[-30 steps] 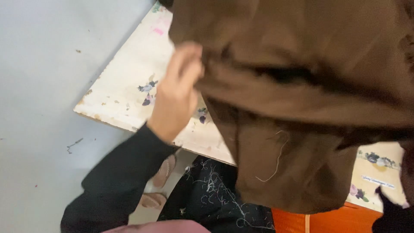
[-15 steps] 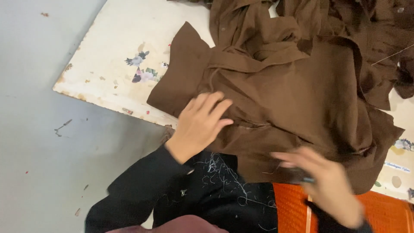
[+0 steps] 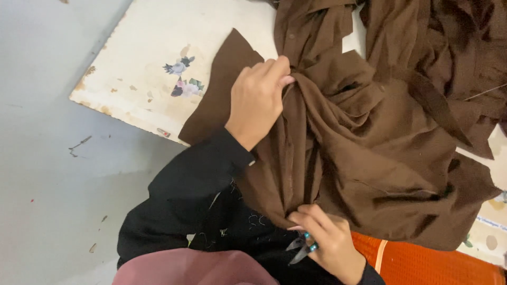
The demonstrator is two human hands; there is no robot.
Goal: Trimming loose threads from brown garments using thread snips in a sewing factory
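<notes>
A large brown garment (image 3: pixel 369 121) lies bunched on a white board (image 3: pixel 174 47) printed with small flowers. My left hand (image 3: pixel 259 100) is closed on a gathered fold of the brown cloth near its upper middle. My right hand (image 3: pixel 327 243) pinches the lower edge of the same cloth near my lap and also carries small thread snips (image 3: pixel 301 248) with a teal ring against the palm. A long seam runs between the two hands.
The board rests on a grey floor (image 3: pixel 47 158) with specks and marks. An orange surface (image 3: pixel 422 261) lies under the cloth at the lower right. My black sleeve and dark patterned clothing (image 3: pixel 195 195) fill the lower middle.
The garment came down from in front of the camera and now lies on the board. My left hand moved up and gripped a fold. My right hand came in to the lower edge.
</notes>
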